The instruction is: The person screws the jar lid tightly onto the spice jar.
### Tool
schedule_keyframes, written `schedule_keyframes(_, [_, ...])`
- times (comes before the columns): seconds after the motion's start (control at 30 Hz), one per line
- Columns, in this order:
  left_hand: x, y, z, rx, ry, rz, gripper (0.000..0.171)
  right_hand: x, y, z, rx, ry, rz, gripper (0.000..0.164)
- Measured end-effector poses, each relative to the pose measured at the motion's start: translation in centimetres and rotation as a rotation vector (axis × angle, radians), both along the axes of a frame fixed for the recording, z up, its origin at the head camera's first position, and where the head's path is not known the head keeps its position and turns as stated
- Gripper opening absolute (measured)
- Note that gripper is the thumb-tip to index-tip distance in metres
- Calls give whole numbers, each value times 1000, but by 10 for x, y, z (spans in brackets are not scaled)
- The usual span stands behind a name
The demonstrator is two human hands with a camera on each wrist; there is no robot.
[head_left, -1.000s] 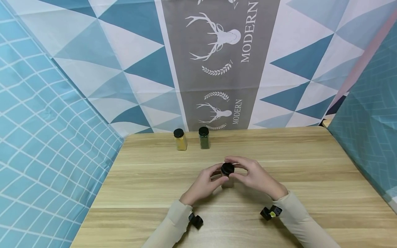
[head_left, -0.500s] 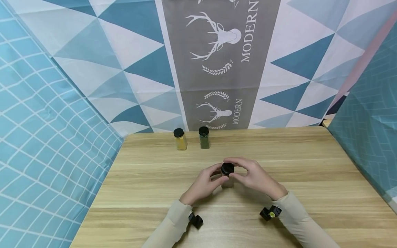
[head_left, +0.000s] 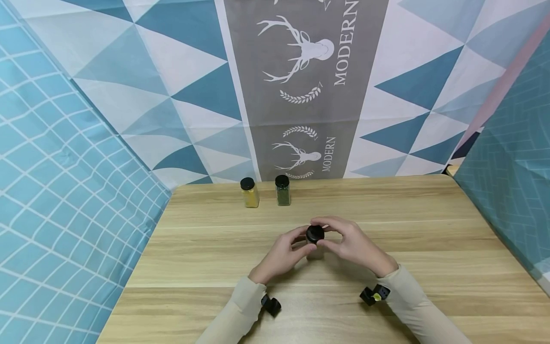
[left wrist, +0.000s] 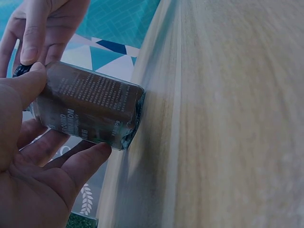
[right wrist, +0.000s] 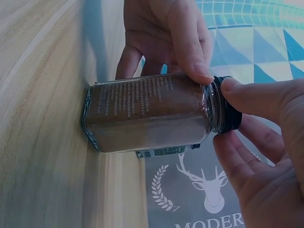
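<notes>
A square glass jar of brown ground cinnamon (right wrist: pixel 147 111) stands upright on the wooden table between both hands, its printed label partly readable in the left wrist view. Its round black lid (head_left: pixel 315 233) is on the neck, with some thread-like rings showing below it in the right wrist view. My left hand (head_left: pixel 282 257) holds the glass body (left wrist: pixel 85 102), thumb near the shoulder and fingers along the far side. From the right, my right hand (head_left: pixel 353 244) pinches the lid between thumb and fingers. In the head view the hands cover much of the jar's body.
Toward the back of the wooden table (head_left: pixel 193 267) stand two similar black-capped jars, one with yellow powder (head_left: pixel 251 196) and one with green flakes (head_left: pixel 283 192). Patterned cloth (head_left: pixel 301 110) hangs behind the table, and blue cloths flank its sides.
</notes>
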State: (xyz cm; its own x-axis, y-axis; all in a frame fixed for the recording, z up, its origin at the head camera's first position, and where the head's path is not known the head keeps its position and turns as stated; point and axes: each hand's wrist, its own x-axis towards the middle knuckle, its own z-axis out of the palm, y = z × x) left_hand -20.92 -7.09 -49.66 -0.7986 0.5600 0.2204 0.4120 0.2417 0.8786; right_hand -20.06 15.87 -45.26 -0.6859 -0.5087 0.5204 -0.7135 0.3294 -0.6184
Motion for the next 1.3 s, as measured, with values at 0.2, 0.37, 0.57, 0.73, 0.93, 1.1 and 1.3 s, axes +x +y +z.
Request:
schedule_keyframes(0.2, [0,0,0,-4,8,-2,50,2,1,1,29,-26,-22,55])
schedule_keyframes(0.37, [1,-1,1,-28,11,3,51,2,1,0,52,-128,-19,54])
schedule_keyframes(0.57, [0,-1,0,-41,5,2,51,2,0,-1,32,-185,4,50])
schedule_keyframes(0.73, [0,-1,-1,-34,-5,4,51,2,-1,0,11,-174,14,50])
schedule_keyframes(0.93, [0,-1,0,-22,-2,-3,50,3,0,1,5,-173,10,51])
schedule_keyframes(1.1, [0,-1,-1,-15,-2,-7,50,2,1,1,4,-186,2,52])
schedule_keyframes(1.3, [0,-1,0,-13,6,-5,50,1,1,1,4,-181,-2,53])
